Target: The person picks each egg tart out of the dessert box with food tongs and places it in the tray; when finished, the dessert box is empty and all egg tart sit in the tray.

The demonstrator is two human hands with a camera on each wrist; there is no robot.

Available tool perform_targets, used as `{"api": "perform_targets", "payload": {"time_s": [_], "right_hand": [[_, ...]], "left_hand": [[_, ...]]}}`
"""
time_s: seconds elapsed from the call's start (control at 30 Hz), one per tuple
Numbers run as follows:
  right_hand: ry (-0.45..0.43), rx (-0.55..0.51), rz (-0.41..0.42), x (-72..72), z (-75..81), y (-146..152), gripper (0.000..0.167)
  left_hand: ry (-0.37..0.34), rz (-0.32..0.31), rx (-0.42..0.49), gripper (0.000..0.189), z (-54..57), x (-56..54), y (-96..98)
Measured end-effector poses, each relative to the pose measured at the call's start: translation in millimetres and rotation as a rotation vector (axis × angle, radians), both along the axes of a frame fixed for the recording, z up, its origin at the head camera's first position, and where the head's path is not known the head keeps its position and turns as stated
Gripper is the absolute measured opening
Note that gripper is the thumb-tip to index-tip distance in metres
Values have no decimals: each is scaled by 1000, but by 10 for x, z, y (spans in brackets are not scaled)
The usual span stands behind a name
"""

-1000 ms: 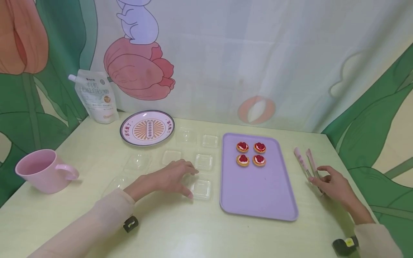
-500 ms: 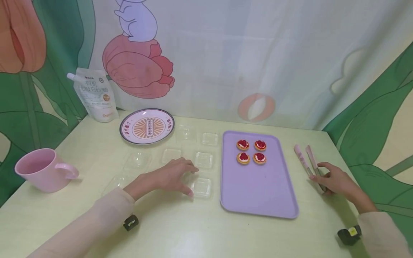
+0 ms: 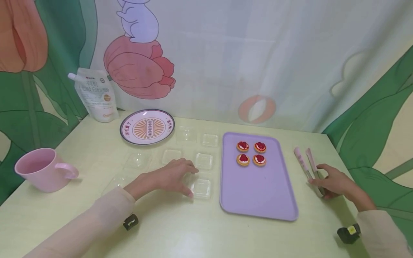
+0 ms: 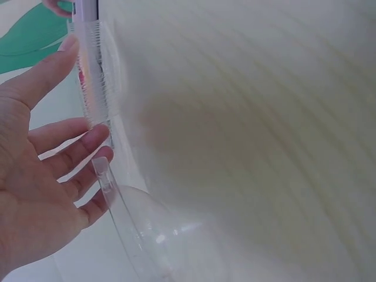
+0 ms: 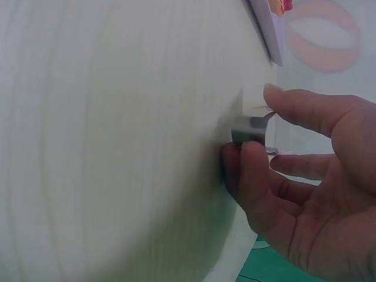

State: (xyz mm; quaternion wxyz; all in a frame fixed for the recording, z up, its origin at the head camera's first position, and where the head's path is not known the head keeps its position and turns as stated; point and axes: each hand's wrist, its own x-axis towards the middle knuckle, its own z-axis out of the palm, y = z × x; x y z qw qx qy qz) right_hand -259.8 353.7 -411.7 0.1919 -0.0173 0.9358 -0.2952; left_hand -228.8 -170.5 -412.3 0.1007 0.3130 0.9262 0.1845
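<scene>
My left hand [image 3: 172, 176] is over the clear plastic boxes, thumb and forefinger spread apart, fingers loosely bent. Its thumb lies by the edge of the nearest clear box [image 3: 202, 189]; in the left wrist view the fingertips are close to a ribbed clear box [image 4: 94, 82] and a domed clear lid [image 4: 158, 229]. At the right, my right hand [image 3: 333, 182] has thumb and fingers around the metal part of pink-handled tongs [image 3: 302, 160], which lie with handles pointing away. The right wrist view shows the tongs' metal bend [image 5: 249, 129] between thumb and curled fingers.
A purple tray [image 3: 258, 193] holding several small berry tarts [image 3: 243, 159] lies between the hands. More clear boxes [image 3: 204, 161] and domed lids [image 3: 138, 161] are spread at the left. Behind them are a patterned plate [image 3: 146, 127], a white pouch [image 3: 96, 95] and a pink mug [image 3: 45, 172].
My right hand has shifted slightly along the tongs, toward their near end. The left hand keeps its place, and the tarts, tray and boxes have not moved.
</scene>
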Motion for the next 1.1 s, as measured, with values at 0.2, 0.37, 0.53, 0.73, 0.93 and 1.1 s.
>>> {"api": "perform_targets", "payload": {"time_s": [0.2,0.37,0.53,0.73,0.93,1.1], "right_hand": [[-21,8,-4,-21,53,-35,84],[-6,28,-11,-11,75,-42,83],[48,40,-25,0,91,-29,81],[71,12,-14,4,122,-28,79],[149,29,-3,-36,162,-10,71],[224,67,0,-118,269,17,71]], "left_hand": [[-1,2,-9,77,11,-6,1],[-15,5,-5,77,4,-7,10],[-11,1,-6,77,4,-2,21],[-2,-8,-1,78,9,-2,18],[-24,17,6,79,6,-9,-13],[-26,41,34,78,68,-22,-77]]}}
